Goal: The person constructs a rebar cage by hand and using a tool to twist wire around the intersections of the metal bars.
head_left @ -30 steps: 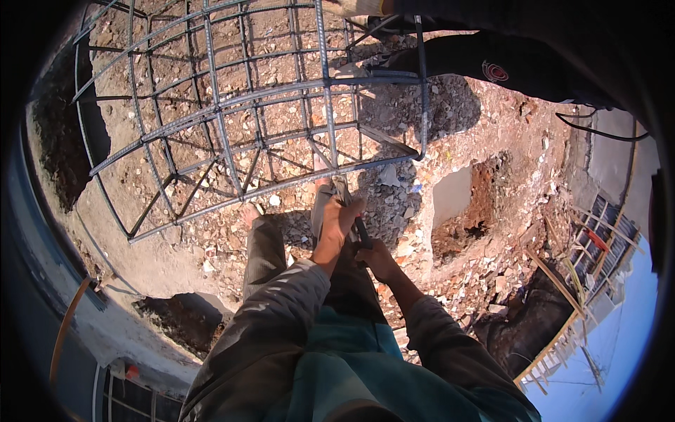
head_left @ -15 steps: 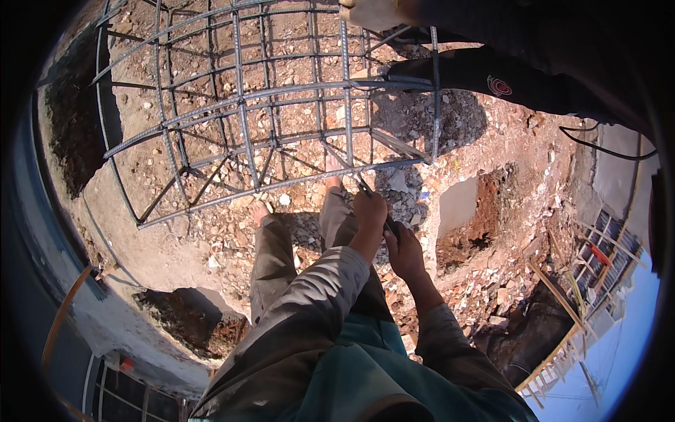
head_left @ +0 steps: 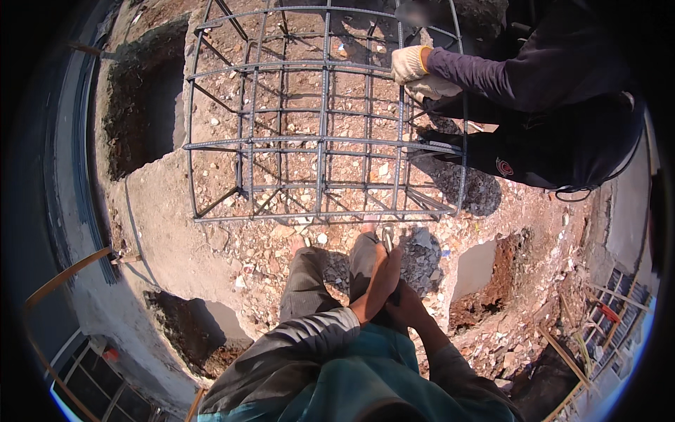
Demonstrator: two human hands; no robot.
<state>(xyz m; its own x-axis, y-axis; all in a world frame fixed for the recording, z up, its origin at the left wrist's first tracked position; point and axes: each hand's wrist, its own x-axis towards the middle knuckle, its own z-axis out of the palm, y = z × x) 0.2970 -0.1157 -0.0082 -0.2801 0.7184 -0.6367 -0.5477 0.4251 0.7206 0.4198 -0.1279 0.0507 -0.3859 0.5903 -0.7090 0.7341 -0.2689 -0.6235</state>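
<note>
My left hand (head_left: 380, 280) is closed round a long hand tool with a metal head, which looks like a pair of pincers (head_left: 387, 237). Just below it, my right hand (head_left: 409, 307) is closed at the handle end, its fingers partly hidden behind the left hand. The tool's head points away from me and stays apart from the rebar cage (head_left: 323, 141), a box grid of steel bars over the rubble. At the cage's right side, another person's gloved hands (head_left: 410, 67) grip its bars.
The other person's dark-clothed leg (head_left: 517, 158) is at the right. Square pits open in the ground at the far left (head_left: 144, 105), near left (head_left: 193, 327) and right (head_left: 485, 281). Loose broken stones (head_left: 281, 257) lie about my feet. Wooden strips (head_left: 566, 355) are at the lower right.
My hands and the tool have come closer to my body, away from the cage's near bar. The cage sits farther off and to the right in view. The other person's gloved hands now show fully.
</note>
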